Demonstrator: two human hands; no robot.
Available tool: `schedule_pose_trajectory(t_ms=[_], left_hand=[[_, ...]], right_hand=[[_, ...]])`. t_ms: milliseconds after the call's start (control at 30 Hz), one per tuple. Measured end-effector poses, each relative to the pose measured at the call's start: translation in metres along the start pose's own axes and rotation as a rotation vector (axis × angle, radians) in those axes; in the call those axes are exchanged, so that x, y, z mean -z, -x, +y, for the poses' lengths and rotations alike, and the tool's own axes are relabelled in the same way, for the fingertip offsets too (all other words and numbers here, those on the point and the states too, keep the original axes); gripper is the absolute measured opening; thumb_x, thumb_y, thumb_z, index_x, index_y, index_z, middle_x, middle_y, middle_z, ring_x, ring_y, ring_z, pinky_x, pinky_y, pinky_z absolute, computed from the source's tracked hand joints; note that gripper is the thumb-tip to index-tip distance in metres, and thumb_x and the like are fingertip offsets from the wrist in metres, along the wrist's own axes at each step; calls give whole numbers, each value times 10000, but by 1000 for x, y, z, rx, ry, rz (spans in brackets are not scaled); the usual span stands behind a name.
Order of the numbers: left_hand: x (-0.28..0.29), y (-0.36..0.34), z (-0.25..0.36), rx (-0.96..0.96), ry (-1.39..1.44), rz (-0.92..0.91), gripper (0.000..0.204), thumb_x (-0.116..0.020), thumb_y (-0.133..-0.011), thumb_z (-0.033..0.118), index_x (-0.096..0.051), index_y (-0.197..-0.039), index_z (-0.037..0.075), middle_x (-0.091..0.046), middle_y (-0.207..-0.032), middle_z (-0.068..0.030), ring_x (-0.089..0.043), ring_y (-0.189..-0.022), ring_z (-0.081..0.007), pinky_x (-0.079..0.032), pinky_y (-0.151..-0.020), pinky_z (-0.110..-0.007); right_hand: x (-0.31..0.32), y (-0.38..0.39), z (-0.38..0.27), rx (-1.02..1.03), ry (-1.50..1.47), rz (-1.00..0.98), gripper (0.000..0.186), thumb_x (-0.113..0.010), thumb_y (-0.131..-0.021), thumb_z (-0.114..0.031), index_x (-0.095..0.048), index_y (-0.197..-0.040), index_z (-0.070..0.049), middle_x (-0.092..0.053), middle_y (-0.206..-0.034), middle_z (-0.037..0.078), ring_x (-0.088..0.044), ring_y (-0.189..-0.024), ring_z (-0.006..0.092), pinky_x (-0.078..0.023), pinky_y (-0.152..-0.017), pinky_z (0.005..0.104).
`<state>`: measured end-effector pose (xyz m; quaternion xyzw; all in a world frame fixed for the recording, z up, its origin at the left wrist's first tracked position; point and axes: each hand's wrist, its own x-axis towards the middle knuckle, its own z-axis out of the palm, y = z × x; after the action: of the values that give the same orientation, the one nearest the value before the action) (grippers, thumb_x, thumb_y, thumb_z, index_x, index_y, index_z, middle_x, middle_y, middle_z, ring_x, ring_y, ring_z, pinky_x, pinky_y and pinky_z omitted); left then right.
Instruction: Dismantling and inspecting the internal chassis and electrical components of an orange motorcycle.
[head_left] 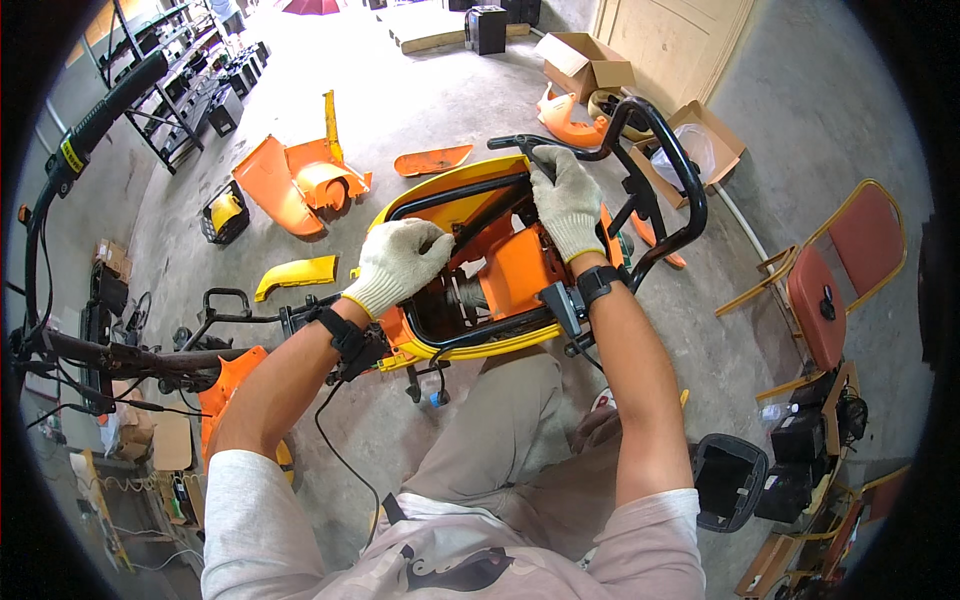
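Note:
I stand over an electric scooter or similar two-wheeler with its seat area uncovered. A yellow body panel (478, 351) surrounds a black tube frame (490, 333), with an orange inner part (517, 268) in the opening. My left hand (400, 262), in a white knit glove, is at the left end of the opening, fingers curled in; anything between them is hidden. My right hand (568, 200), gloved too, is at the far right corner by the black tubes, fingers bent down over the rim; what they grip cannot be made out. Black devices are strapped to both wrists.
Behind the right hand rises a black tubular rear rack (690, 190). The handlebar (110, 105) stands at the left. Orange panels (290, 185) and a yellow strip (296, 276) lie on the floor beyond. A red chair (818, 300) and open cardboard boxes (585, 65) stand at the right.

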<state>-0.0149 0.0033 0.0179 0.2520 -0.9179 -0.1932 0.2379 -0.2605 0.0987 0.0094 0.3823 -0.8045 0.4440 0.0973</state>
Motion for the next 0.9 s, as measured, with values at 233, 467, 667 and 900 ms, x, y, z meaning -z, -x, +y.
schedule_pose_trajectory(t_ms=[233, 467, 667, 900], left_hand=[[0, 0, -1, 5, 8, -1, 247, -743, -912, 262, -799, -896, 21, -769, -884, -135, -750, -801, -292, -593, -751, -378], [1, 0, -2, 26, 26, -22, 333, -692, -927, 366, -810, -927, 55, -763, -910, -145, -749, -861, -318, -585, -791, -413], [2, 0, 1, 6, 20, 4, 250, -743, -911, 259, -801, -900, 16, -768, -877, -144, -750, -788, -286, -595, -744, -373], [2, 0, 1, 37, 25, -23, 335, -691, -924, 369, -809, -921, 56, -763, -906, -145, -749, -854, -323, -587, -793, -413]], right_hand=[[-6, -3, 5, -47, -18, -46, 205, -732, -953, -257, -723, -1151, -200, -774, -1098, 80, -739, -1027, 314, -569, -897, 427], [-6, -3, 3, -82, -48, -16, 221, -763, -937, -236, -722, -1151, -197, -780, -1080, 78, -744, -1014, 305, -569, -879, 413], [-2, -3, -3, -91, -24, -3, 227, -767, -934, -272, -727, -1133, -169, -784, -1061, 84, -747, -1015, 298, -565, -880, 419], [2, -4, -8, -104, 55, -29, 243, -752, -943, -334, -731, -1129, -177, -784, -1065, 83, -747, -1004, 309, -560, -884, 443]])
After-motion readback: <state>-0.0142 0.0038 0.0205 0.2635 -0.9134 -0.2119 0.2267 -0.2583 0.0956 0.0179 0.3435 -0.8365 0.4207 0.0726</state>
